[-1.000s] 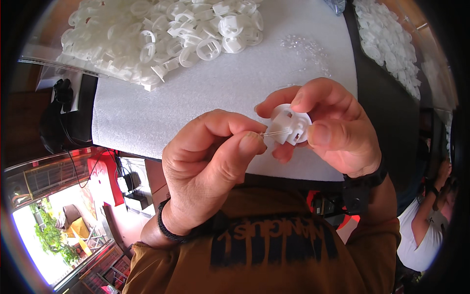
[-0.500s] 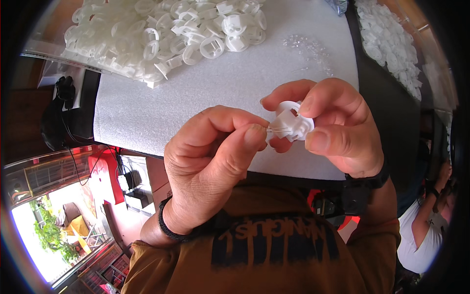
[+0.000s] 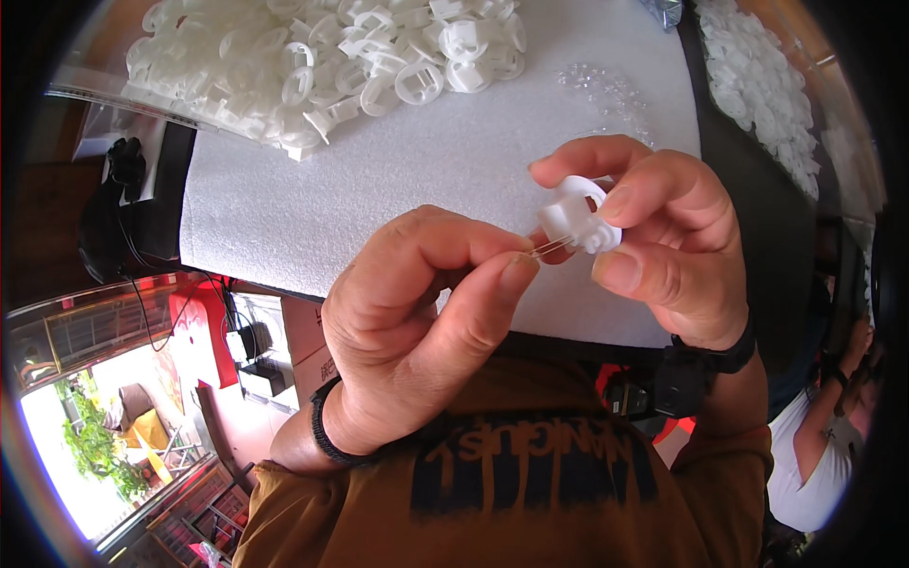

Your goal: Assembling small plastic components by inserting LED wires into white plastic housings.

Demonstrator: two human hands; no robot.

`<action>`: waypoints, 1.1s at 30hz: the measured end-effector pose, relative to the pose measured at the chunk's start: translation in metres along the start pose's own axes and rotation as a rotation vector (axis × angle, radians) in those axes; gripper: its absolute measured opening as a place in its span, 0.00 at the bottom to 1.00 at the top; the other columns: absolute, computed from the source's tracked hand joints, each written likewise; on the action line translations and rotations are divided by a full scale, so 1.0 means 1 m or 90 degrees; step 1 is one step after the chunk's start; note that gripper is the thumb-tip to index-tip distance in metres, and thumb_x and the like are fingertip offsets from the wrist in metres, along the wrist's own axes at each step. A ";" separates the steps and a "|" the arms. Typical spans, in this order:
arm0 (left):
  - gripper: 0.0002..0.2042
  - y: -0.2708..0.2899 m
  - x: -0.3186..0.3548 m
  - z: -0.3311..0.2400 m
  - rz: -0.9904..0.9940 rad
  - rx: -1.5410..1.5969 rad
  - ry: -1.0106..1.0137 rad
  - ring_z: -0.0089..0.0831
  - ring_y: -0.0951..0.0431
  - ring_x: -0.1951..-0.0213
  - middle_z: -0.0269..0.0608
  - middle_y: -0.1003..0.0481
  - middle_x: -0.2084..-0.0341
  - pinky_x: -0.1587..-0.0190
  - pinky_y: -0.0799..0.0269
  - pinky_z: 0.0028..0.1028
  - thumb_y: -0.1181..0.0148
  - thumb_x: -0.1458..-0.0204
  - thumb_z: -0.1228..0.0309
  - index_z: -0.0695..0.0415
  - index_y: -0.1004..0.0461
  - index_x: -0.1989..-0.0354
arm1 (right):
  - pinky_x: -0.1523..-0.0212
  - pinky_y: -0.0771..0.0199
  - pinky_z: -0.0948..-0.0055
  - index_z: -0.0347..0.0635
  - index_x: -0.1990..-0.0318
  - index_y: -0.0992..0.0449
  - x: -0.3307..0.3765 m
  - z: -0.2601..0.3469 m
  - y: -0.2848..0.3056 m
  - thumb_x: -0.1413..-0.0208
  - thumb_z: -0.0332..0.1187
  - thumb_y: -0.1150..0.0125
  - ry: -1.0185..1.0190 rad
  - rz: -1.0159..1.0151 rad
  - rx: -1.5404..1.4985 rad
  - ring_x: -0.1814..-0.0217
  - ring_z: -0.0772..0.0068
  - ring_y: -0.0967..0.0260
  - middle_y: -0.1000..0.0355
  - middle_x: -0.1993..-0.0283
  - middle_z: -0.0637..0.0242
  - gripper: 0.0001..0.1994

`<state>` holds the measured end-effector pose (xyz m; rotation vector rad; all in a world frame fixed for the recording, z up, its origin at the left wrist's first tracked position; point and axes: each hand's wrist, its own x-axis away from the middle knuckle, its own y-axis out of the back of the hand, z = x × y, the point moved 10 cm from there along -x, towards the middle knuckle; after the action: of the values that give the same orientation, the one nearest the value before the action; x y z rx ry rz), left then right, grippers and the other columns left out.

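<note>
My right hand point(image 3: 663, 241) grips a small white plastic ring-shaped part point(image 3: 578, 213) between thumb and fingers, just above the near edge of the white foam sheet point(image 3: 379, 189). My left hand point(image 3: 417, 322) pinches a thin clear pin point(image 3: 552, 246) between thumb and forefinger; its tip touches the side of the white part. Both hands are held close to my chest. A dark band sits on each wrist.
A heap of white plastic parts point(image 3: 312, 57) lies at the far left of the foam sheet. Small clear pieces point(image 3: 606, 90) are scattered at the far right. More white parts point(image 3: 757, 85) fill a dark tray on the right. Another person point(image 3: 824, 454) sits at lower right.
Both hands drifted slightly right and a little lower. The left fingers have drawn back a bit from the white part, so the thin clear pin now shows between them.
</note>
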<state>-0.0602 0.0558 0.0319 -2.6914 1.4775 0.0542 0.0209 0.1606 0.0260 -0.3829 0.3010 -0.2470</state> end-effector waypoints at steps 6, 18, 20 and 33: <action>0.03 0.001 0.000 -0.005 -0.039 -0.059 -0.013 0.19 0.31 0.78 0.35 0.28 0.78 0.75 0.37 0.18 0.39 0.54 0.79 0.62 0.27 0.72 | 0.51 0.28 0.64 0.43 0.59 0.32 0.000 0.002 0.000 0.51 0.24 0.43 0.012 0.012 0.041 0.51 0.61 0.31 0.41 0.45 0.46 0.11; 0.07 0.002 0.000 -0.011 -0.023 -0.135 -0.092 0.13 0.38 0.84 0.37 0.30 0.79 0.82 0.43 0.14 0.44 0.48 0.71 0.63 0.29 0.70 | 0.50 0.30 0.66 0.40 0.59 0.30 0.000 0.014 -0.011 0.50 0.21 0.45 0.094 0.052 0.211 0.50 0.60 0.32 0.42 0.45 0.44 0.10; 0.07 0.002 0.000 -0.007 -0.026 -0.095 -0.073 0.13 0.38 0.85 0.37 0.30 0.79 0.82 0.43 0.14 0.44 0.48 0.71 0.63 0.29 0.70 | 0.50 0.30 0.67 0.40 0.58 0.30 0.001 0.014 -0.012 0.50 0.21 0.45 0.098 0.051 0.214 0.50 0.60 0.32 0.42 0.45 0.44 0.10; 0.07 0.003 0.002 -0.016 -0.029 -0.152 -0.141 0.13 0.38 0.84 0.37 0.30 0.79 0.81 0.43 0.14 0.46 0.47 0.72 0.63 0.30 0.69 | 0.50 0.29 0.66 0.39 0.58 0.31 0.000 0.016 -0.013 0.49 0.22 0.45 0.096 0.055 0.229 0.51 0.62 0.32 0.42 0.45 0.43 0.10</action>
<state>-0.0615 0.0510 0.0471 -2.7842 1.4245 0.5399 0.0238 0.1540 0.0449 0.0045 0.4120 -0.2400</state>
